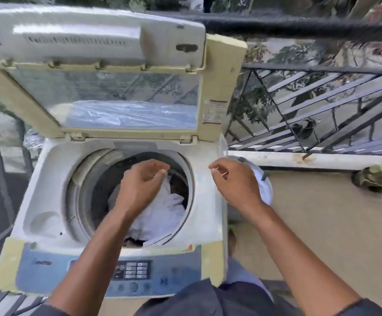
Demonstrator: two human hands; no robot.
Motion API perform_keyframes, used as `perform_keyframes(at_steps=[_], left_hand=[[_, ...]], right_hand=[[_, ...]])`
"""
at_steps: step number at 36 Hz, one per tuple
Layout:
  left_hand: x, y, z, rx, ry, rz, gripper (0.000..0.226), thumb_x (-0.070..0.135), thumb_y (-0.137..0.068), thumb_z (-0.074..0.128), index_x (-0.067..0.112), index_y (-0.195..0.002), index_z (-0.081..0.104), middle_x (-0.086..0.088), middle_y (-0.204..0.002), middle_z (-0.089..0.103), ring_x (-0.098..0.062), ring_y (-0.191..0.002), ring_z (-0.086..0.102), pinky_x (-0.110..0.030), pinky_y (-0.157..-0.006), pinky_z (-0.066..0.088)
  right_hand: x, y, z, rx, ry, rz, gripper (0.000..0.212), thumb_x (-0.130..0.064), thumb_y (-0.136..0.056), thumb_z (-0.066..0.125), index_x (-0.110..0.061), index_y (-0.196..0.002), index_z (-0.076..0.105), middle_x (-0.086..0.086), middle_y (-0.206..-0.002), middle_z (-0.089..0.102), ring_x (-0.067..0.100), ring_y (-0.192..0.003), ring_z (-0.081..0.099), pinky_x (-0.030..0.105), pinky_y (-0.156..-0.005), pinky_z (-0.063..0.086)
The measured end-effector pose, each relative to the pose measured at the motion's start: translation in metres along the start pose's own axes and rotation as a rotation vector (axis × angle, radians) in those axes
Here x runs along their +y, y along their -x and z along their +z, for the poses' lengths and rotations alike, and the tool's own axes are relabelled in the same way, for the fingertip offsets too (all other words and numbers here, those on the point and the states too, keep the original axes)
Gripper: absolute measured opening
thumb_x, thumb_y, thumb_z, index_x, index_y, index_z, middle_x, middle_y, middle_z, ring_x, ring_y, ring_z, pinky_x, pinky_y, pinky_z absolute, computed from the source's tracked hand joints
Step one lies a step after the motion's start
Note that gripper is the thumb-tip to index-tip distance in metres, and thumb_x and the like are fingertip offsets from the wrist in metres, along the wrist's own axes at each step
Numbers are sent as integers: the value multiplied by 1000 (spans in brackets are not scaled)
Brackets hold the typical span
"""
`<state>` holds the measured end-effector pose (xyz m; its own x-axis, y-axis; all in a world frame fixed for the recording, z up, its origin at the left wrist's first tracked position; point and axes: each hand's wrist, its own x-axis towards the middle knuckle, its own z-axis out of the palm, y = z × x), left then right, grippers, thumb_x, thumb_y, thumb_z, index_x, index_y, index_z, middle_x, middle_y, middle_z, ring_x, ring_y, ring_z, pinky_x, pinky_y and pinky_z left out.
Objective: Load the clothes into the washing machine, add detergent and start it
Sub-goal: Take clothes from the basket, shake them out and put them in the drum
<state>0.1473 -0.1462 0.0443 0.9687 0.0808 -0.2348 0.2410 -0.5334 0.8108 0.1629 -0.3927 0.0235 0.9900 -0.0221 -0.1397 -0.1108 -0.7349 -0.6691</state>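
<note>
Over the drum's far rim, my left hand (143, 179) pinches the white garment (162, 215) hanging into the washing machine (48, 169); my right hand (235, 179) hovers loosely curled, holding nothing visible; best to release low, keeping cloth clear of the rim.

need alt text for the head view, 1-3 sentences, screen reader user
Seen from above, a person's left hand pinches a white garment over the drum of an open top-loading washing machine, its lid raised. The right hand hovers loosely curled beside the drum, above a white bucket, with a balcony railing behind.
</note>
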Motion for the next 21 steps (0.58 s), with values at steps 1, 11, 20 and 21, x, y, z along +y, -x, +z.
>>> perform_keyframes(at_steps=[1, 11, 20, 21], left_hand=[[13, -2, 9, -22, -5, 21, 17, 23, -98, 66, 31, -104, 80, 19, -98, 78, 7, -94, 70, -21, -85, 54], [97, -40, 141, -202, 6, 33, 17, 20, -97, 66, 31, -96, 79, 18, -90, 78, 2, -83, 71, -14, -75, 53], [77, -88, 295, -401, -96, -78, 22, 18, -95, 64, 37, -86, 73, 31, -69, 66, 9, -67, 63, -10, -59, 42], [68, -94, 312, -404, -109, -102, 21, 19, -94, 64, 38, -85, 71, 31, -71, 67, 9, -69, 64, -14, -64, 45]], right_hand=[[10, -2, -8, 19, -12, 15, 15, -27, -93, 65, -33, -101, 76, -13, -90, 76, 10, -79, 71, 34, -75, 58], [146, -35, -59, 45, -26, 306, 21, -22, -88, 66, -35, -101, 77, -18, -85, 70, 7, -76, 66, 29, -79, 54], [268, -73, -31, -93, -72, 494, 31, -39, -83, 58, -26, -103, 77, -5, -102, 78, 25, -98, 71, 33, -79, 53], [283, -78, -21, -105, -66, 498, 26, -31, -88, 58, -23, -104, 77, -2, -106, 79, 28, -100, 71, 34, -80, 53]])
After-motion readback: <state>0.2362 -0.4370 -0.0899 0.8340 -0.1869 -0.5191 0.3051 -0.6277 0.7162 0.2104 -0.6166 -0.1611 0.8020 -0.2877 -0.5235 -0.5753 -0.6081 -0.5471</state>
